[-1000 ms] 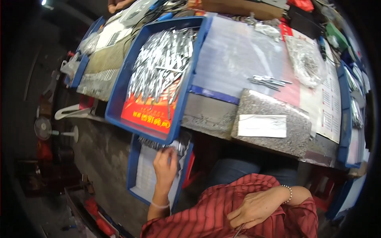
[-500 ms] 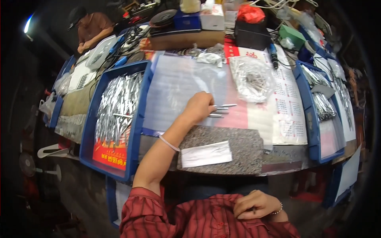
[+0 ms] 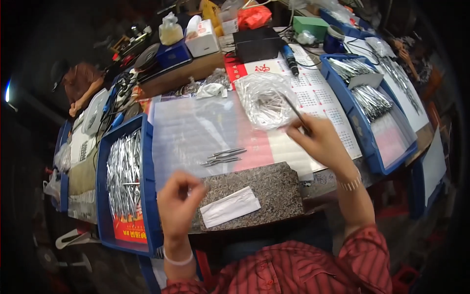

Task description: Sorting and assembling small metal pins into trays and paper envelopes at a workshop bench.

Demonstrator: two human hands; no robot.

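- While my right hand (image 3: 320, 142) clamps a slim dark tool (image 3: 295, 111) near the clear bag (image 3: 262, 98), my left hand (image 3: 176, 203) curls near the stone slab (image 3: 276, 188).
- Whether that left hand grips anything, I cannot tell.
- Metal pieces (image 3: 223, 160) lie beyond the slab.

This is a workshop, shown by blue trays (image 3: 148, 179) heaped with metal rods (image 3: 123, 171) either side of the stone slab (image 3: 274, 188) and a corded tool (image 3: 290, 60) beyond it.
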